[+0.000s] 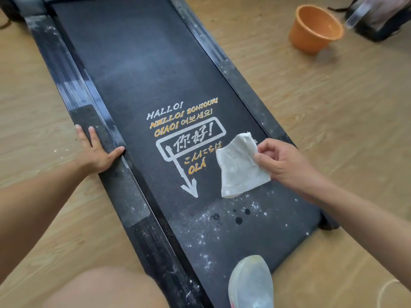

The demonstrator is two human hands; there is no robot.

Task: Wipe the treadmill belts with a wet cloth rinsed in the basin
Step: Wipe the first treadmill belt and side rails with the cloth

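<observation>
Head view, one cloth in right hand, one belt, one basin

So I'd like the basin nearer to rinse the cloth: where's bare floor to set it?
Bare floor lies between the treadmill's right rail and the basin. More lies left of the left rail, beyond the left hand. Crowded: the near end of the belt, with shoe and the right hand holding the cloth.

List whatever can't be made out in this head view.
Basin: its near wall hides the bottom; water unseen.
Belt: far end cut off by the top edge; near end partly covered by a shoe.
Dark objects top right: blurred, cut off by the edge.
Cloth: the corner under the right hand's fingers is hidden.
</observation>
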